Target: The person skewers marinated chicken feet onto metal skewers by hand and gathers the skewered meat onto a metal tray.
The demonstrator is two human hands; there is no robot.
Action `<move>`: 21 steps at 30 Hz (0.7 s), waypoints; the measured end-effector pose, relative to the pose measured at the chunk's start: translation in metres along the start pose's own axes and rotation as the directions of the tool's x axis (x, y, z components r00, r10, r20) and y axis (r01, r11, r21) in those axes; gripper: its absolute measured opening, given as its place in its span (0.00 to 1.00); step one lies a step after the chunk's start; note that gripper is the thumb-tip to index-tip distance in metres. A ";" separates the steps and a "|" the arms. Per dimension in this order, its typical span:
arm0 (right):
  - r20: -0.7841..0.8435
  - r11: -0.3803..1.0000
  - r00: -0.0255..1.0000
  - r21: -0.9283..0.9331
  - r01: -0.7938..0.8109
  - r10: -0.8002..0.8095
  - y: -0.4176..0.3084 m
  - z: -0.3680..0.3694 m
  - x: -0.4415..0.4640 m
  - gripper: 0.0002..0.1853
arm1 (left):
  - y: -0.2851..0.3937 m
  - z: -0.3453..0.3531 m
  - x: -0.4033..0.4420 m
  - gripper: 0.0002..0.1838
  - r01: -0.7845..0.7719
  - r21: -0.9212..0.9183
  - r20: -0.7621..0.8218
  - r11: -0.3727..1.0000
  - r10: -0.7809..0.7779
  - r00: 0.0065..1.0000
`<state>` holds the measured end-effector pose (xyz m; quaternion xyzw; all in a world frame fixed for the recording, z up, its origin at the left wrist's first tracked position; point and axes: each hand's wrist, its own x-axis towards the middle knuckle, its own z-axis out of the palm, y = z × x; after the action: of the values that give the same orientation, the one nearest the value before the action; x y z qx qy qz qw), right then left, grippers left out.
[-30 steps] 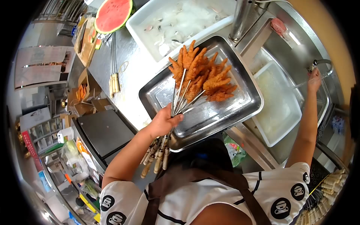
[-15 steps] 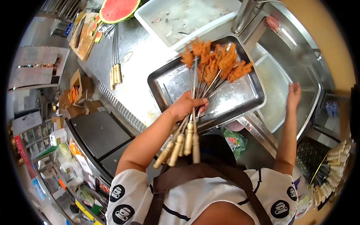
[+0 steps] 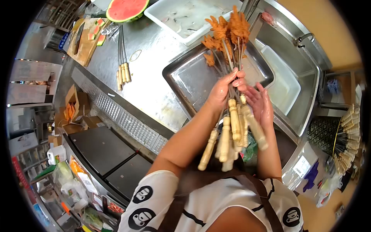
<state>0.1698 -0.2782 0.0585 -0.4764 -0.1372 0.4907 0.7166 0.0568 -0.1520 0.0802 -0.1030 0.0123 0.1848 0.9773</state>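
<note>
My left hand (image 3: 224, 88) is wrapped round the metal rods of several skewers, whose wooden handles (image 3: 235, 121) hang down toward my apron. Orange-brown chicken feet (image 3: 238, 28) are on the far ends of the skewers, raised over the upper part of a steel tray (image 3: 181, 96). My right hand (image 3: 262, 103) is beside the bundle on its right, fingers apart and wet, close to the handles. Whether it touches them cannot be told. Some handles are blurred by motion.
A white tub (image 3: 185, 33) of cloudy water lies behind the tray. On the counter's left are more skewers (image 3: 123, 71), a cutting board (image 3: 85, 50) with a knife, and a watermelon half (image 3: 125, 9). At right, a sink holds a white basin (image 3: 286, 83); its faucet (image 3: 303, 38) shows.
My left hand has lifted the skewers and moved right, turning them more upright. From the faucet, my right hand has come back to the bundle. The view has also shifted.
</note>
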 end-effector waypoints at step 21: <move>0.300 0.024 0.921 -0.949 0.315 -0.250 -0.029 -0.031 0.090 0.32 | -0.005 -0.057 0.022 0.27 -0.062 0.955 -0.240 0.291 0.876 0.418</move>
<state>0.2502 -0.2223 0.0417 -0.7818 -0.5385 0.1290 0.2867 0.0796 -0.1602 0.0242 0.3326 0.5418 0.4118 0.6529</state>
